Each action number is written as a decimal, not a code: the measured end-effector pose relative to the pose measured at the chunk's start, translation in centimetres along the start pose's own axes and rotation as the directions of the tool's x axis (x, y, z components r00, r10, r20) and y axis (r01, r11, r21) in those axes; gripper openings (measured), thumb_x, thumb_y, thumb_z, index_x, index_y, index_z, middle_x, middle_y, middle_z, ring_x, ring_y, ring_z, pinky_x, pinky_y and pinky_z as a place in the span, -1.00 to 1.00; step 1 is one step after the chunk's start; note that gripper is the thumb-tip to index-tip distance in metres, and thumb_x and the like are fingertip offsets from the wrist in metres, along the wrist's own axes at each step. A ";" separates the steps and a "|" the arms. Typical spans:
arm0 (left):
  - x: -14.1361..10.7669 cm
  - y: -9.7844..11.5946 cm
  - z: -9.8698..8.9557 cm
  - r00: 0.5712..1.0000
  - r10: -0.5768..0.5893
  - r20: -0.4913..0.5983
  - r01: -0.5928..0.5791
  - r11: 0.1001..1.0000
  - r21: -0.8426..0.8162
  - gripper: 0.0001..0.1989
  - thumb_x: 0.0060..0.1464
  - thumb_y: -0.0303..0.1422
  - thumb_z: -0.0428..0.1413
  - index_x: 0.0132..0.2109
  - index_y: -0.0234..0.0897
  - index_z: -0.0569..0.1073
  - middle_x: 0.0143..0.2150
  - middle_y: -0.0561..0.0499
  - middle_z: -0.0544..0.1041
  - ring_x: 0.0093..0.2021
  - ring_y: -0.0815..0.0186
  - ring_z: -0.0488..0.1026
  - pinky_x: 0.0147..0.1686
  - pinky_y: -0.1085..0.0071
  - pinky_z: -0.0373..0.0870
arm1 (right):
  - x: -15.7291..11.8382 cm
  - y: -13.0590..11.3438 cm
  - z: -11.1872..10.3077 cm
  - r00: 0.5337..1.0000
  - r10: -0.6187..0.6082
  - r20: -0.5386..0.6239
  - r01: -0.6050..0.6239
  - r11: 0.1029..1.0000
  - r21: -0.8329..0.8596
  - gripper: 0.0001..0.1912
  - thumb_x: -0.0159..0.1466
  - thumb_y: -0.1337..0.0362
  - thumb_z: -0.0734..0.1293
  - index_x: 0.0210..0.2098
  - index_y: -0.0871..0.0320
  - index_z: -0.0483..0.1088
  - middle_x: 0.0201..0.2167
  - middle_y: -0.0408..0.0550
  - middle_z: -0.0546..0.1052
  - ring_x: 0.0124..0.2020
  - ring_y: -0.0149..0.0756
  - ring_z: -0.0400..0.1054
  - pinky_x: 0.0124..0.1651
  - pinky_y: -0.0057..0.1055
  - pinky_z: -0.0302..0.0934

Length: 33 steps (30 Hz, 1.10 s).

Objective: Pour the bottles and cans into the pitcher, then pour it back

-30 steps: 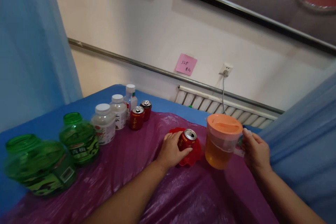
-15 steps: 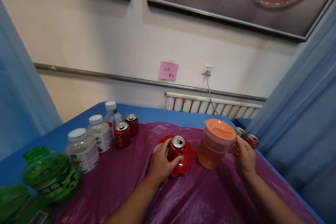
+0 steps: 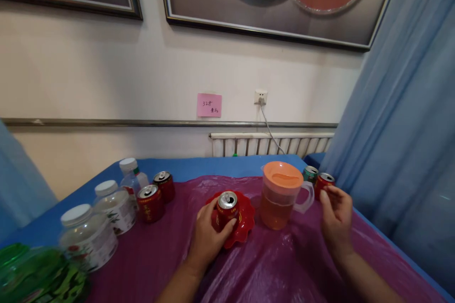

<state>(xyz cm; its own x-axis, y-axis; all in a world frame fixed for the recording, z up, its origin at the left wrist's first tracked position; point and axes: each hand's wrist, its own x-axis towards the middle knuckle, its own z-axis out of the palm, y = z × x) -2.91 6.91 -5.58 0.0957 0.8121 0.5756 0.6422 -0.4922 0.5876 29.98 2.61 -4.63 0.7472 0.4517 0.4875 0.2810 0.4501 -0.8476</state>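
My left hand [image 3: 208, 234] is wrapped round a dark red can [image 3: 227, 210] with an opened top, over a scalloped red plate [image 3: 246, 218]. Right of the plate stands a clear pitcher [image 3: 279, 203] with an orange lid and amber liquid inside. My right hand [image 3: 337, 215] is off the pitcher's handle, fingers curled but apart, holding nothing visible. Just behind its fingertips is a red can [image 3: 324, 183], with a green can [image 3: 310, 173] beside it. Whether the fingers touch the red can is unclear.
On the left stand two red cans [image 3: 150, 206], several white-capped clear bottles [image 3: 90, 241] and a green bottle [image 3: 42, 274]. Purple plastic [image 3: 149, 255] covers much of the blue table. A radiator [image 3: 249, 144] and a blue curtain [image 3: 401, 104] lie beyond.
My right hand has let go of the pitcher's handle and moved right of it. My left hand still holds the can. The camera view has tilted and shifted.
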 end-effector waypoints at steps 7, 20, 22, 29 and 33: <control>-0.1 0.7 -0.6 0.973 0.230 -0.010 -0.230 0.973 0.026 -0.40 0.07 -0.11 0.24 0.21 -0.15 0.32 0.11 -0.16 0.55 0.12 -0.03 0.51 0.12 -0.06 0.46 | -8.7 -5.2 0.8 0.774 -0.257 0.579 0.327 0.945 -0.018 -0.47 0.30 0.31 0.38 0.24 -0.06 0.29 0.18 0.03 0.44 0.21 -0.05 0.32 0.26 -0.03 0.21; -1.1 2.4 -0.5 0.890 0.453 0.057 -0.453 0.892 -0.007 -0.26 0.07 -0.20 0.22 0.35 -0.18 0.16 0.12 -0.22 0.55 0.08 0.02 0.57 0.09 0.08 0.54 | -11.9 -7.5 6.5 0.714 0.167 0.679 -0.096 0.985 -0.142 -0.21 -0.02 0.33 0.52 0.21 0.09 0.31 0.17 0.06 0.49 0.20 0.02 0.36 0.29 -0.01 0.19; -1.3 2.7 -0.4 0.883 0.466 0.062 -0.465 0.885 -0.022 -0.26 0.09 -0.21 0.21 0.35 -0.20 0.17 0.12 -0.22 0.55 0.08 0.02 0.57 0.11 0.07 0.53 | -11.9 -7.6 6.2 0.708 0.172 0.685 -0.095 0.984 -0.149 -0.22 -0.01 0.34 0.50 0.20 0.09 0.31 0.15 0.06 0.50 0.18 0.00 0.38 0.28 -0.02 0.20; -1.1 2.4 -0.6 0.872 0.470 0.136 -0.450 0.880 -0.155 -0.05 0.04 0.19 0.19 0.42 -0.15 0.10 0.18 -0.22 0.54 0.13 -0.02 0.54 0.15 0.03 0.49 | -10.5 -8.3 3.5 0.770 0.112 0.629 -0.028 0.990 -0.142 -0.34 0.05 0.25 0.52 0.13 0.08 0.34 0.07 0.04 0.55 0.09 -0.05 0.44 0.20 -0.10 0.28; -0.6 1.8 -0.4 0.905 0.412 0.103 -0.400 0.908 -0.123 -0.23 0.18 0.01 0.16 0.41 -0.13 0.13 0.13 -0.16 0.58 0.10 0.03 0.57 0.12 0.08 0.52 | -7.7 -7.5 -1.1 0.810 0.138 0.569 -0.006 0.974 -0.228 -0.37 0.10 0.12 0.51 0.13 0.09 0.36 0.06 0.05 0.57 0.07 -0.04 0.46 0.14 -0.13 0.32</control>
<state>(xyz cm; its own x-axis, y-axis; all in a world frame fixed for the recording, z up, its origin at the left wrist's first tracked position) -2.14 5.38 -4.62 0.4296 0.5645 0.7048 0.4515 -0.8102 0.3738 22.75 -5.10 -2.29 0.3016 0.8669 0.3970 0.4063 0.2599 -0.8760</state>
